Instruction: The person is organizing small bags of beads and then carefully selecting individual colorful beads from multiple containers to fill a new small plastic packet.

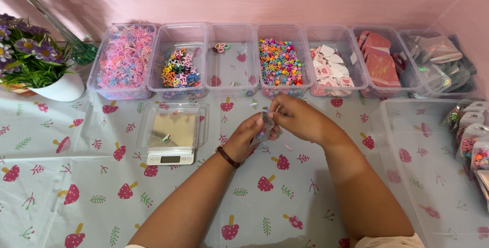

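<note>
Head view: left hand (248,137) and right hand (295,118) pinch a clear pouch (265,124).

my hands: 2, left hand (248,135) and right hand (294,117) | small clear bag (264,124) between them: 1 | clear bins (231,59) in the back row: 7 | large clear tub (407,151) at my right: 1 | digital scale (170,138): 1 | flower pot (60,87): 1 | table (76,176): 1
</note>
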